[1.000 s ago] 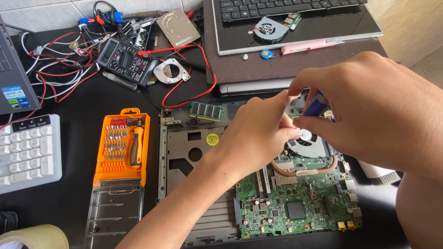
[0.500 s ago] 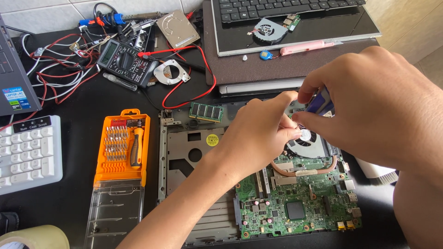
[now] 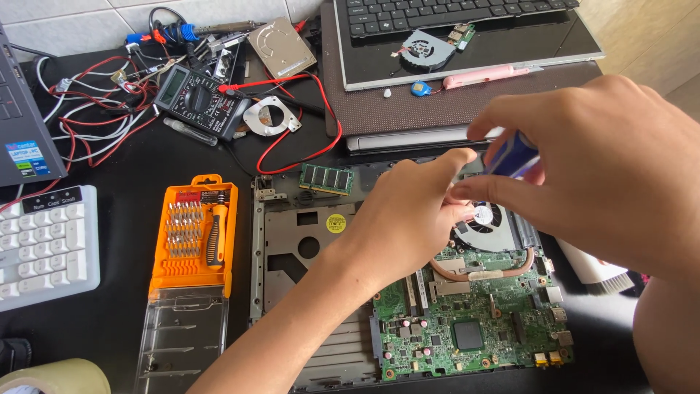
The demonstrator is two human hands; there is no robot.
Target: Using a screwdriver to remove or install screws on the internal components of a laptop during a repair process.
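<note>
Head view, orange case (image 3: 191, 241) holding screwdriver bits, right hand (image 3: 605, 168) gripping blue handle (image 3: 510, 155), left hand (image 3: 408, 219) perhaps pinching.

Round yellow label (image 3: 335, 223) on grey chassis plate, nine o'clock of fan. Blue-and-white sticker (image 3: 26, 157) on laptop corner, far nine o'clock. Multimeter screen (image 3: 170, 85), grey-green rectangle, eleven o'clock. Round white fan-hub label (image 3: 482, 214).

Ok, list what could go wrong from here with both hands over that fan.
The right hand holds a blue-handled tool above the cooling fan; a slip could gouge the green motherboard just below. The left hand pinches right at the fan, so its fingers are close to the tool tip. Any small screw freed here might drop into the open laptop chassis and get lost.
</note>
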